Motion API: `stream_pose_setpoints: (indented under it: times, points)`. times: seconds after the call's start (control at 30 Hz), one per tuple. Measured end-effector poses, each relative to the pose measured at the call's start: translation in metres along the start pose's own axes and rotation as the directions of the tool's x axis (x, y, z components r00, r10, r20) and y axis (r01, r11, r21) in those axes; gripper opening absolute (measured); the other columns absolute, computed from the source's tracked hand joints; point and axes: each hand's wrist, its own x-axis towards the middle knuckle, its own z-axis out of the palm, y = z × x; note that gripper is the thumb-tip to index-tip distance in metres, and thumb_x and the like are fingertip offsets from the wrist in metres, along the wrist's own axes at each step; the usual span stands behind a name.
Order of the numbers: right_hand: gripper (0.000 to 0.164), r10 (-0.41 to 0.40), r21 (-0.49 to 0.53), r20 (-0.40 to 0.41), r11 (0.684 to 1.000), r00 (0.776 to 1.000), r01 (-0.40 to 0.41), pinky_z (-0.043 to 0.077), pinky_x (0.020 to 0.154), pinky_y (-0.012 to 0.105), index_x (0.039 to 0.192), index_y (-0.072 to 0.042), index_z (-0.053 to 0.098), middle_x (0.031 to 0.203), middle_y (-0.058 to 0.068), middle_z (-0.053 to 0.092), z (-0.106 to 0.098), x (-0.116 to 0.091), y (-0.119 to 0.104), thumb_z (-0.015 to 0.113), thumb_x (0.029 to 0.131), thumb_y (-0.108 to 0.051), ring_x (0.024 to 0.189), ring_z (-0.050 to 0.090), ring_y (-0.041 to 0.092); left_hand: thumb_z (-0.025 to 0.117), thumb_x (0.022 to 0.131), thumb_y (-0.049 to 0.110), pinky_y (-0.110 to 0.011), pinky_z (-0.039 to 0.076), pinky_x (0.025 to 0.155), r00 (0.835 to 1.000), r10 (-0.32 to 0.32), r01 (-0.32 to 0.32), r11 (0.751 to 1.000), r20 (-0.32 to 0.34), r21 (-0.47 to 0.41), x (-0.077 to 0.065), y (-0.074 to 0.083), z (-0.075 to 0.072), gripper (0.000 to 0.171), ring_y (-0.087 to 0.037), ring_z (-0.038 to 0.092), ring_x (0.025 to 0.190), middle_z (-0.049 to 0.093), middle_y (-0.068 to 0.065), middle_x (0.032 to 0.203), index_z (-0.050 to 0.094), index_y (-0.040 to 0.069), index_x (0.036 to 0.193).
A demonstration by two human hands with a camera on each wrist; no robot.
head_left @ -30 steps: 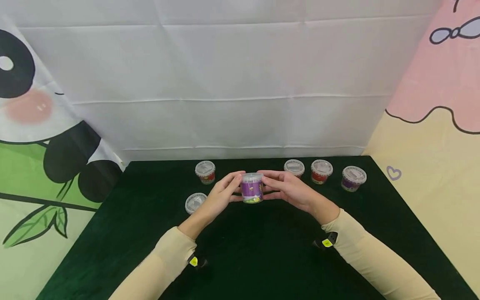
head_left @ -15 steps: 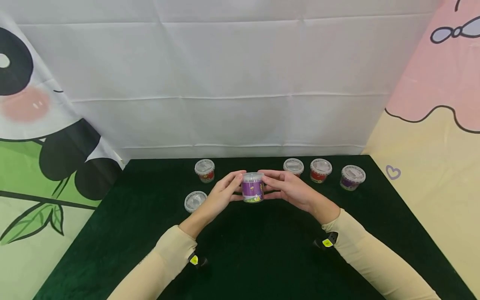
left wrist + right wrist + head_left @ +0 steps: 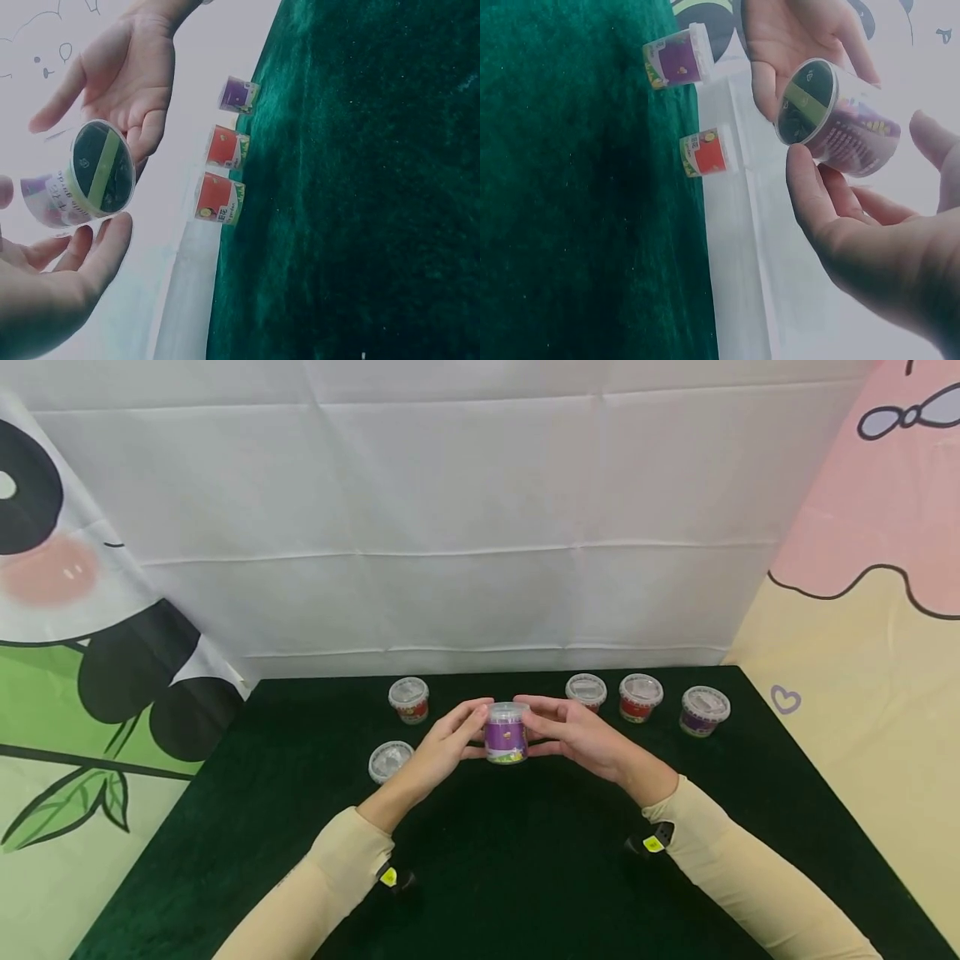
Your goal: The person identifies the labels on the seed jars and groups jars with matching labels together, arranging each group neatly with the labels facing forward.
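Observation:
A small clear plastic tub (image 3: 506, 739) with a purple label is held above the table, roughly upright. My left hand (image 3: 444, 739) grips its left side, thumb toward the rim and fingers behind. On the opposite side my right hand (image 3: 581, 739) holds it in the same manner. Both wrist views show the tub's underside, dark with a yellow-green strip across it; in the left wrist view the tub (image 3: 90, 176) sits between both hands. Beyond my left wrist stands another lidded tub (image 3: 390, 762), partly covered by that arm. A red-labelled tub (image 3: 587, 692) is partly hidden behind my right hand.
The table has a dark green cloth (image 3: 495, 868). Along its back stand a red-labelled tub (image 3: 409, 700) at left, another red one (image 3: 641, 698) and a purple one (image 3: 704, 711) at right. A white sheet (image 3: 465, 527) hangs behind, with printed cloths at both sides.

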Motion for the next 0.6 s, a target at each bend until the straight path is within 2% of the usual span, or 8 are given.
stream_pose_setpoints:
  times: [0.13,0.3,0.43,0.6]
  points:
    - [0.069,0.011,0.014,0.011,1.000,1.000,-0.011,0.045,0.108,0.049,0.158,-0.005,0.029,0.150,0.020,0.045,0.0022,0.0005,-0.0010,0.061,0.103,-0.034,0.132,0.050,0.035,0.038,0.109,0.051,-0.048,0.048,0.105,0.999,-0.029,0.029,1.000,0.028,0.013,0.0001,0.0021,0.0017,0.060,-0.034,0.050,0.130,0.045,-0.015,0.147,0.035,0.012,0.155]
    - [0.071,0.018,0.043,-0.012,0.999,1.000,-0.017,0.046,0.107,0.050,0.158,-0.006,0.028,0.152,0.020,0.044,0.0038,0.0017,-0.0005,0.063,0.102,-0.032,0.135,0.049,0.035,0.037,0.109,0.050,-0.048,0.049,0.104,1.000,-0.015,0.015,1.000,0.023,0.017,0.0000,0.0014,0.0028,0.060,-0.034,0.050,0.130,0.044,-0.015,0.147,0.035,0.012,0.155]
    - [0.064,0.024,0.072,-0.041,0.997,0.999,-0.021,0.049,0.104,0.049,0.153,-0.006,0.032,0.148,0.020,0.046,0.0037,0.0032,0.0004,0.063,0.103,-0.029,0.129,0.053,0.034,0.037,0.109,0.049,-0.048,0.050,0.103,1.000,0.013,-0.013,1.000,-0.002,0.015,-0.0011,0.0008,0.0017,0.059,-0.035,0.051,0.130,0.045,-0.016,0.147,0.035,0.011,0.154]
    - [0.050,0.006,0.099,-0.081,0.995,0.997,0.002,0.050,0.104,0.047,0.148,-0.003,0.037,0.143,0.019,0.046,0.0021,0.0032,-0.0008,0.056,0.106,-0.024,0.127,0.053,0.035,0.040,0.110,0.042,-0.047,0.051,0.102,0.997,0.064,-0.064,0.998,-0.050,-0.013,-0.0036,0.0028,-0.0019,0.053,-0.035,0.053,0.124,0.048,-0.018,0.142,0.038,0.010,0.153]
